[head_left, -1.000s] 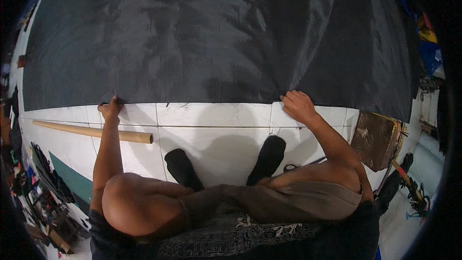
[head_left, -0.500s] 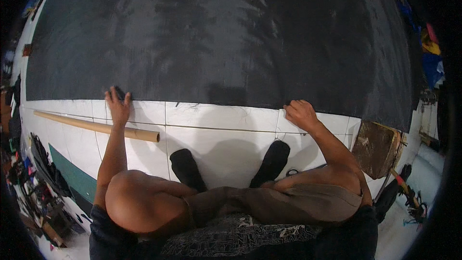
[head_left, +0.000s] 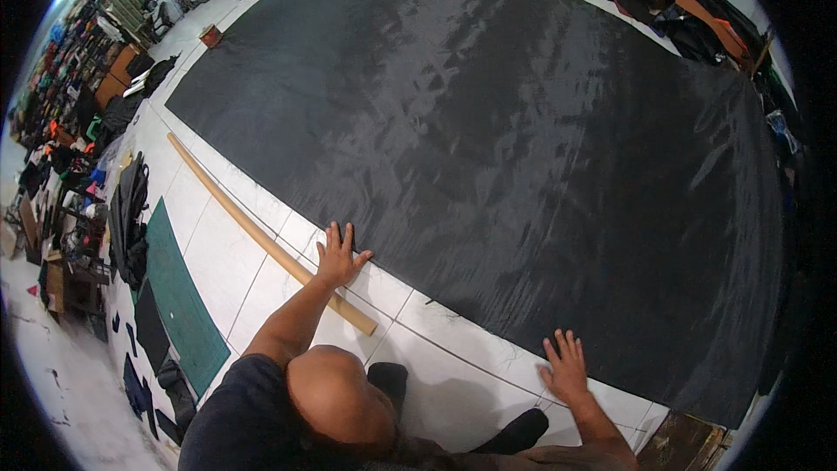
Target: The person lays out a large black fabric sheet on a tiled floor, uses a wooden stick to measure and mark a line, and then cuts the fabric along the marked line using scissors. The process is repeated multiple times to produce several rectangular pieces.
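Observation:
A large sheet of black fabric [head_left: 488,148] lies spread over the floor, with some lengthwise sheen and creases. My left hand [head_left: 342,260] rests with spread fingers on its near edge. Farther right along that same edge, my right hand [head_left: 567,368] lies flat with the fingers apart, fingertips on the cloth. Neither hand holds anything. A long tan cardboard tube [head_left: 270,249] lies on the floor, passing beneath my left forearm.
White floor tiles [head_left: 436,340] border the near edge. A green mat [head_left: 187,296] and dark fabric scraps lie at left. Cluttered piles [head_left: 78,78] fill the far left. A brown block [head_left: 680,447] touches the sheet's near right corner. A small tin [head_left: 210,36] stands by the far left corner.
The view has swung left and up, showing more of the room and the far edge. My right hand's fingers, curled at the edge before, are now spread on the cloth.

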`<state>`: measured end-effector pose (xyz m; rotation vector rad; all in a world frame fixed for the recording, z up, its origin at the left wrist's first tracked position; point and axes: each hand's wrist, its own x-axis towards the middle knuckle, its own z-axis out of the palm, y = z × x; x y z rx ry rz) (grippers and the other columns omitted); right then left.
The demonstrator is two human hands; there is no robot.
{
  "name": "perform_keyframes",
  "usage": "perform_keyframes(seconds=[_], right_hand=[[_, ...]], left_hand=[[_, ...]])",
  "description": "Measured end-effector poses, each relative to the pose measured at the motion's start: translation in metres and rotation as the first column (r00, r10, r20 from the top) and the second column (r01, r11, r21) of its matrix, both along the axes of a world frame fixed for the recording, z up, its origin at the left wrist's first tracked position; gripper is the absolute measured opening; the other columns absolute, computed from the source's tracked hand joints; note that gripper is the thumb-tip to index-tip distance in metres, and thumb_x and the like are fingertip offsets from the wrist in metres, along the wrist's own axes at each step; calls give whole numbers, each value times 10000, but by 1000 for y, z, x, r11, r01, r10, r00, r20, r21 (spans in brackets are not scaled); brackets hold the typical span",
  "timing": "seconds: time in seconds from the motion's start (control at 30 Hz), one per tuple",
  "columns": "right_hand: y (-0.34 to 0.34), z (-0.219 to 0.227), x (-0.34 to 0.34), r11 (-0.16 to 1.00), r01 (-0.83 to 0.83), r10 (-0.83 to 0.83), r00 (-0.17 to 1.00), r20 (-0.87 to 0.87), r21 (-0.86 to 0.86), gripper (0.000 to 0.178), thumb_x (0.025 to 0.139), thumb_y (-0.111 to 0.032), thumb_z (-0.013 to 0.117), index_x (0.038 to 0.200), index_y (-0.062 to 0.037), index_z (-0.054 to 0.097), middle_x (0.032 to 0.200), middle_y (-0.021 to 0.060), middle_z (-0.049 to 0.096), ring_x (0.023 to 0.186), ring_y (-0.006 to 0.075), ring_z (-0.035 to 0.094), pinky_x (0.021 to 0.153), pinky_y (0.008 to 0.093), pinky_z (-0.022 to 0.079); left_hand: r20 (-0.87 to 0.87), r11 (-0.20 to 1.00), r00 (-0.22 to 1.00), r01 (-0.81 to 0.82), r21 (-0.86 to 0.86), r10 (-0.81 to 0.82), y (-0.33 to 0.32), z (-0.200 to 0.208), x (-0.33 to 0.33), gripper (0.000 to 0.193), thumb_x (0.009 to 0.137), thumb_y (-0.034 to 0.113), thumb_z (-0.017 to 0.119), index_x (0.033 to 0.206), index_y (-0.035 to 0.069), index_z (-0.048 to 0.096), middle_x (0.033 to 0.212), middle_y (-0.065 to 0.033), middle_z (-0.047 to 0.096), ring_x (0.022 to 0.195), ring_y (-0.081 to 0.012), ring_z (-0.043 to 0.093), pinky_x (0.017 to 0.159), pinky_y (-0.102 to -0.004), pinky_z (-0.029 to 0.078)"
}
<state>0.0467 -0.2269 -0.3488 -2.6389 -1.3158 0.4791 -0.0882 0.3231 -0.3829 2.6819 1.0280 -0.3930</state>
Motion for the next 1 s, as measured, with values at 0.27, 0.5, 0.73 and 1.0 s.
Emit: perform_keyframes(seconds=[0.27, 0.5, 0.73, 1.0], right_hand=[[-2, -7, -27, 994, 99, -101, 994, -53, -36, 664, 863, -333, 636, 1357, 49, 413, 1470, 268, 288, 1379, 433, 243, 1122, 554, 183], [1, -9, -32, 990, 139, -139, 990, -18, 15, 659, 837, -389, 652, 1291, 60, 490, 1422, 279, 370, 1332, 438, 332, 1051, 541, 321], [10, 7, -18, 998, 37, -37, 999, 8, -41, 662, 827, -467, 639, 1261, 23, 539, 1405, 261, 398, 1283, 429, 411, 972, 510, 423], [8, 18, 0, 976, -10, -10, 996, -91, -215, 746, 875, -584, 510, 1329, 7, 476, 1413, 243, 390, 1308, 399, 387, 1001, 507, 402]], left_hand=[[419, 948, 873, -308, 81, 248, 4, 16, -23, 769, 861, 539, 574, 1422, 61, 354, 1451, -269, 311, 1338, -421, 311, 1081, -513, 292], [338, 394, 374, -919, 9, 864, 40, -1, -87, 717, 746, 402, 715, 1209, -99, 492, 1235, -266, 506, 1084, -394, 533, 943, -463, 435], [685, 716, 451, -683, -147, 572, 52, -23, -72, 429, 779, 271, 705, 939, -101, 563, 918, -258, 617, 849, -404, 602, 784, -468, 458], [773, 872, 414, -325, -366, 480, 35, 8, 71, 511, 871, 273, 644, 1164, -114, 484, 1164, -280, 538, 1063, -382, 545, 926, -429, 412]])
